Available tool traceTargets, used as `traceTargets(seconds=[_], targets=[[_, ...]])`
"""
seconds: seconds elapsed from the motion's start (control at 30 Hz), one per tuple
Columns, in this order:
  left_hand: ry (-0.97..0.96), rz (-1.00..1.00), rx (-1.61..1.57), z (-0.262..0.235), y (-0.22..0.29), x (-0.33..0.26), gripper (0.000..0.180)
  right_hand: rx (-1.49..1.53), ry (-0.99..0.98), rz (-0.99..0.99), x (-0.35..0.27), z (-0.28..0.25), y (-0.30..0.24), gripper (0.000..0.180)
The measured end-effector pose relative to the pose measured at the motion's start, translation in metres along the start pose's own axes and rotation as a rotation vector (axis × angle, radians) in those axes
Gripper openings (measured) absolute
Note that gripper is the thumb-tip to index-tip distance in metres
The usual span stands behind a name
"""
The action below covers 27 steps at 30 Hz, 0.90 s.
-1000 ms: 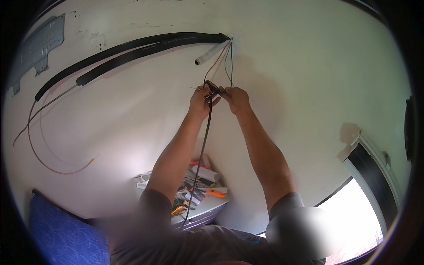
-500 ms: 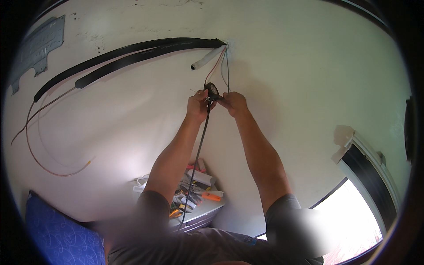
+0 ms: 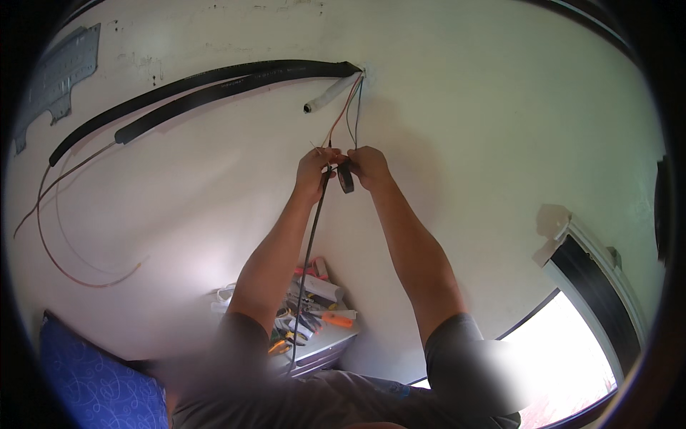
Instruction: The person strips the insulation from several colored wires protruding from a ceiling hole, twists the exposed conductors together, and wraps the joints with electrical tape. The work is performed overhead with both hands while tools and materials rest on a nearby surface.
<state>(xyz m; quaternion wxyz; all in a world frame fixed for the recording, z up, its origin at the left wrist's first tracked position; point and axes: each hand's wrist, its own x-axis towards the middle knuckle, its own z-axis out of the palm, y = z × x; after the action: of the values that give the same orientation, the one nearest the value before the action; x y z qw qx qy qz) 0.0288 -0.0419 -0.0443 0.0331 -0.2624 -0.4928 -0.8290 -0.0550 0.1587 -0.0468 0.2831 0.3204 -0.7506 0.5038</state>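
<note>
My left hand (image 3: 311,175) is closed on a black cable (image 3: 309,250) at the spot where thin wires meet it. Those wires come down from a hole in the wall: reddish ones (image 3: 343,107) on the left and a blue-green one (image 3: 359,107) on the right. In my right hand (image 3: 371,169), fingers pinched, is a roll of black electrical tape (image 3: 346,179), hanging edge-on between both hands. The fingertips of the two hands nearly meet. Just how the wires and cable join is hidden by my fingers.
Two black foam-covered pipes (image 3: 214,82) with bare copper ends and a grey hose (image 3: 325,99) leave the wall hole leftward. A metal bracket (image 3: 68,68) hangs far left. Below, a cabinet (image 3: 325,348) bears several hand tools. A blue cushion (image 3: 100,379) lies lower left; a window (image 3: 572,343) lower right.
The tape roll has gone from above the left fingers to lower down beside my right hand, and has turned edge-on. My right hand has shifted slightly left, closer to the left one.
</note>
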Motion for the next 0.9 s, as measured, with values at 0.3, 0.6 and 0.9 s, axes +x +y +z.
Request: traceTargets(seconds=[0.3, 0.6, 0.9], targets=[[-0.199, -0.226, 0.068, -0.011, 0.012, -0.003, 0.032, -0.079, 0.137, 0.314, -0.008, 0.001, -0.045, 0.014], [0.277, 0.301, 0.666, 0.019, -0.001, -0.004, 0.040, 0.310, 0.229, 0.716, -0.008, 0.005, -0.107, 0.018], [0.229, 0.054, 0.137, 0.005, -0.001, 0.000, 0.038, 0.619, 0.228, 0.648, -0.013, 0.011, -0.098, 0.011]])
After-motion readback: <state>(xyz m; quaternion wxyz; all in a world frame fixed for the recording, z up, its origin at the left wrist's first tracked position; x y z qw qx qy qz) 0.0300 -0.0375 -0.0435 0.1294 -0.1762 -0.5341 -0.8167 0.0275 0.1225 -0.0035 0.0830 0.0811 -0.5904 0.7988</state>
